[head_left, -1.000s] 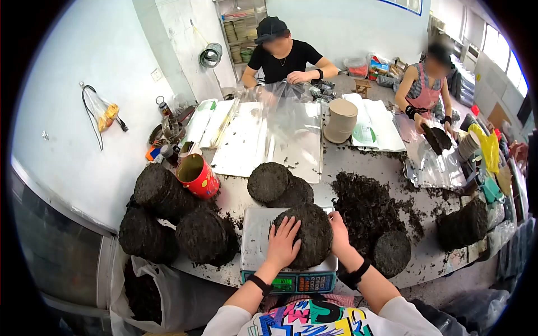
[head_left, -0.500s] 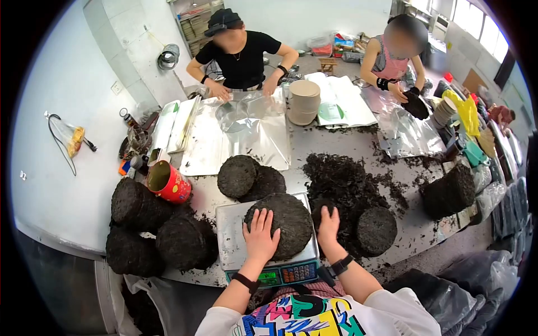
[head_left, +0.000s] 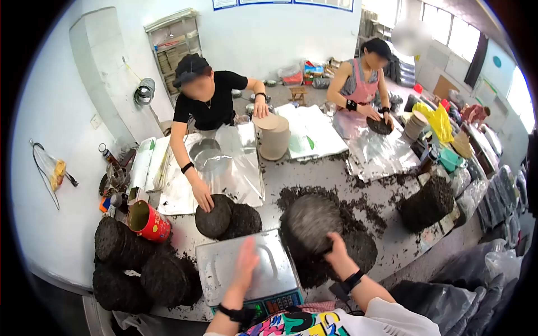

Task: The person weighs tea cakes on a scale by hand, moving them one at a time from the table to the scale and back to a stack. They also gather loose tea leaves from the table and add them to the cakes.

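Observation:
My right hand grips the near right edge of a dark round cake of pressed dry flakes, which is smeared by motion. That cake is over the loose dark flakes, right of the scale. My left hand is blurred, above the bare metal pan of the digital scale, fingers stretched out and holding nothing. Two smaller dark cakes lie behind the scale; a co-worker's hand touches the left one. Another round cake lies partly hidden behind my right hand.
Stacks of dark cakes stand at left beside a red tin. Another stack stands at right. Across the table are plastic sheets and a stack of round beige discs. A second co-worker handles a dark cake.
The large cake has left the scale and moved right with my right hand. My left hand has come off it. The nearer co-worker has reached forward to a small cake and back to the beige discs.

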The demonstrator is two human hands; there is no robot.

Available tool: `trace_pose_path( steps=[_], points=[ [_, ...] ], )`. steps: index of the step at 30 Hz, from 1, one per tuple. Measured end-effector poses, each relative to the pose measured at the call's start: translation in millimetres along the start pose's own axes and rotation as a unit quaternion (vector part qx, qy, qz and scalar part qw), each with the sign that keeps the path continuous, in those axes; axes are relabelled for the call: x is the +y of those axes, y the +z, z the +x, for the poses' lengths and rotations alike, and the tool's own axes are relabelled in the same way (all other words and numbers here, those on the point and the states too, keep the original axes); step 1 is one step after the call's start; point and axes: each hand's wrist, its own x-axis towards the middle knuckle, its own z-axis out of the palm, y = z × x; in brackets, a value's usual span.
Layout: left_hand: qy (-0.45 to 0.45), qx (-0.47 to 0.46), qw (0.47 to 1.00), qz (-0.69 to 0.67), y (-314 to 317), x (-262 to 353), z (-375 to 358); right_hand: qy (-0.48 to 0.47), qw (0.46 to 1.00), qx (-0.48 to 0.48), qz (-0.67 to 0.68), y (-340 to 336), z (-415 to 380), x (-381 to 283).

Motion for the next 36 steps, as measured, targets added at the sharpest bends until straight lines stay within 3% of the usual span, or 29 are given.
trace_pose_path(
  steps=[2,3,4,5,6,7,9,11,12,13,14,15,16,17,19,22,25,26,27,29,30,31,32,33,34,35,36],
  points=[
    [-0.001,0.100,0.991,0.092,-52.1,4.6,-7.9,-0.049,0.996,-0.020,0.073,-5.8,75.5,-46.6],
    [-0.107,0.201,0.972,0.061,-87.5,-6.5,-14.6,-0.111,0.992,-0.018,0.052,2.1,102.5,-71.9],
    [-0.037,0.268,0.958,0.091,-149.7,-67.5,-25.5,-0.122,0.991,-0.049,-0.040,15.9,97.0,-96.8],
    [-0.051,0.335,0.938,0.077,-172.3,-48.2,-36.2,-0.088,0.984,0.093,-0.127,32.0,98.9,-117.4],
    [-0.046,0.356,0.917,0.173,-212.1,-58.3,-50.6,-0.109,0.973,0.141,-0.150,32.5,117.5,-124.9],
    [-0.039,0.375,0.887,0.266,-253.4,-69.2,-67.1,-0.102,0.970,0.089,-0.203,32.7,111.1,-129.7],
    [-0.074,0.477,0.747,0.458,-305.8,-68.1,-98.9,-0.084,0.954,-0.010,-0.288,7.3,107.5,-130.5],
    [-0.215,0.560,0.622,0.504,-307.8,-62.9,-111.0,-0.110,0.898,-0.027,-0.426,-11.3,60.1,-117.9],
    [-0.286,0.595,0.540,0.521,-314.5,-63.9,-129.5,-0.148,0.839,-0.017,-0.523,-36.5,55.2,-112.5],
    [-0.230,0.570,0.708,0.347,-336.0,-92.5,-151.5,-0.236,0.744,-0.012,-0.626,-94.2,83.2,-111.1],
    [-0.092,0.545,0.783,0.286,-338.8,-100.9,-159.4,-0.301,0.660,0.030,-0.688,-138.1,82.4,-111.3],
    [-0.140,0.554,0.766,0.294,-320.8,-73.8,-155.4,-0.324,0.614,0.120,-0.710,-141.5,51.6,-108.0],
    [-0.164,0.534,0.751,0.352,-323.6,-72.9,-157.8,-0.326,0.680,0.111,-0.647,-174.4,52.1,-113.0],
    [-0.199,0.577,0.676,0.412,-312.9,-67.4,-156.1,-0.335,0.649,0.195,-0.655,-206.0,51.7,-115.1],
    [-0.256,0.565,0.642,0.450,-299.4,-43.7,-149.3,-0.213,0.539,0.384,-0.719,-240.5,54.1,-95.5],
    [-0.296,0.537,0.644,0.458,-290.4,-18.6,-144.4,-0.110,0.636,0.363,-0.672,-233.7,29.6,-60.1],
    [-0.247,0.600,0.705,0.288,-302.5,-9.6,-155.0,-0.162,0.557,0.397,-0.711,-246.3,36.1,-48.9],
    [-0.239,0.616,0.738,0.138,-315.2,-8.1,-160.7,-0.171,0.523,0.406,-0.730,-240.0,29.9,-47.5],
    [-0.182,0.546,0.816,-0.050,-330.1,-7.4,-174.0,-0.188,0.548,0.390,-0.716,-232.5,20.2,-51.8],
    [-0.155,0.520,0.779,-0.315,-343.3,-3.1,-184.0,-0.225,0.597,0.353,-0.684,-213.9,1.3,-55.4],
    [-0.101,0.511,0.807,-0.278,-342.8,-2.9,-188.2,-0.289,0.621,0.348,-0.640,-232.5,13.9,-57.3],
    [-0.048,0.496,0.833,-0.240,-332.1,-0.5,-181.7,-0.296,0.717,0.283,-0.564,-230.6,12.3,-59.0],
    [0.031,0.513,0.852,-0.098,-277.6,38.4,-160.0,-0.299,0.798,0.218,-0.476,-227.6,3.5,-68.0],
    [0.034,0.490,0.871,0.021,-245.8,48.4,-146.9,-0.300,0.861,0.153,-0.382,-230.9,-6.2,-79.5],
    [0.043,0.461,0.858,0.223,-208.1,57.2,-132.4,-0.353,0.853,0.118,-0.367,-244.5,4.5,-85.1],
    [0.059,0.419,0.812,0.403,-166.9,63.4,-119.4,-0.369,0.844,0.099,-0.377,-227.1,-5.5,-86.9],
    [0.079,0.336,0.808,0.478,-132.8,53.1,-111.7,-0.402,0.817,0.139,-0.389,-209.0,-6.9,-81.2]
  ],
)
